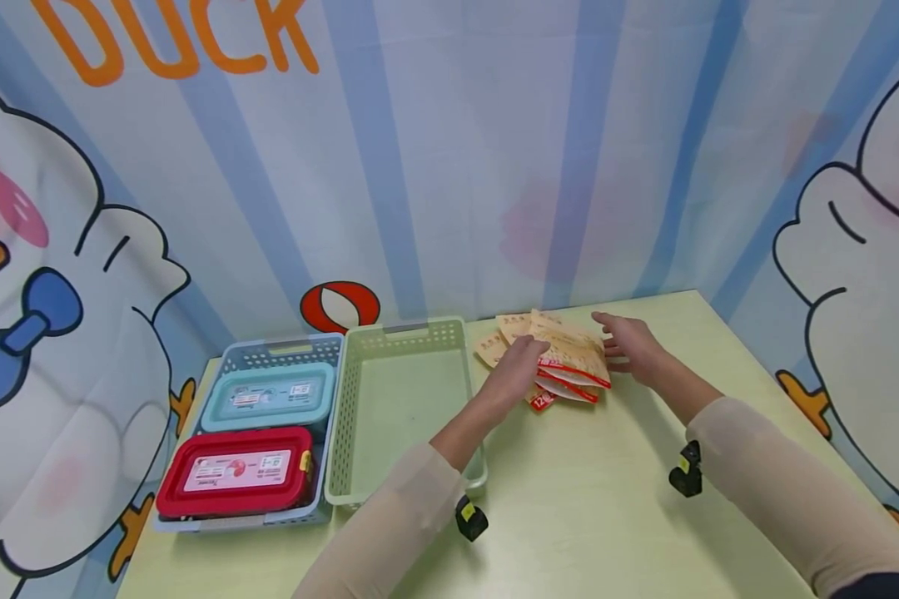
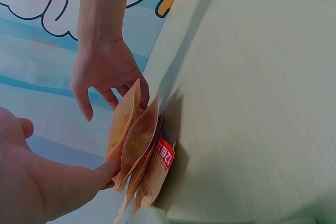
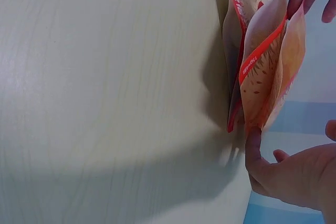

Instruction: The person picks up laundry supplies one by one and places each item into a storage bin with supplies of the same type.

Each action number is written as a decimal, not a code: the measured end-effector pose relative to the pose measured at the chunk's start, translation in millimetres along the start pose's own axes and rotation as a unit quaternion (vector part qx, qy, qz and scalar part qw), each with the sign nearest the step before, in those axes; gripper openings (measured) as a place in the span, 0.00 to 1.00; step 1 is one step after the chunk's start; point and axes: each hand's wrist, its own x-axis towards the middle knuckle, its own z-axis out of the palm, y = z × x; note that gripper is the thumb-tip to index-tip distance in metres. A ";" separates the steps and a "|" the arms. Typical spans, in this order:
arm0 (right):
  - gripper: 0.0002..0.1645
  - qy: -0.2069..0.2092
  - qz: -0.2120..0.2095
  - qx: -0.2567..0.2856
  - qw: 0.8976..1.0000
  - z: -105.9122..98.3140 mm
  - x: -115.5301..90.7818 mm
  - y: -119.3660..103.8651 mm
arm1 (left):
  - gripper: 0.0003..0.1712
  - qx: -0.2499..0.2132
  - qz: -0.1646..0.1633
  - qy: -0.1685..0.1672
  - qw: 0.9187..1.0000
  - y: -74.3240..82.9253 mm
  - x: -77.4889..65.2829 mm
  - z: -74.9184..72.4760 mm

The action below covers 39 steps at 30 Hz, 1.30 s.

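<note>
A small stack of tan pouches (image 1: 569, 353) with red bands lies fanned out at the back of the table. My left hand (image 1: 513, 374) is at the stack's left side, its fingertips touching the pouch edges. Across from it, my right hand (image 1: 633, 345) has its fingers against the right side of the pouches. In the right wrist view, the pouches (image 3: 265, 66) lean against one another with gaps between them, and the right fingertips (image 3: 253, 140) meet their lower end. The left wrist view has the pouches (image 2: 139, 135) between both hands.
Left of the pouches stands a pale green basket (image 1: 335, 449) with perforated sides. Beside it, a blue basket (image 1: 265, 520) holds a light blue lidded box (image 1: 270, 398) and a red lidded box (image 1: 232, 472). A printed curtain (image 1: 464, 166) hangs behind the table.
</note>
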 end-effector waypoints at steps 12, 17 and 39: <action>0.54 0.018 -0.002 0.025 1.000 -3.6 -3.8 -11.0 | 0.38 -0.014 0.007 0.000 1.000 -3.5 0.9 -0.4; 0.53 0.035 0.009 0.031 0.999 -3.3 -6.2 -15.0 | 0.35 0.002 0.015 -0.001 1.000 -3.6 -1.2 -1.3; 0.31 0.129 -0.064 -0.039 0.989 36.2 -24.7 -45.2 | 0.33 -0.013 0.006 0.048 0.999 -3.7 -2.9 -5.3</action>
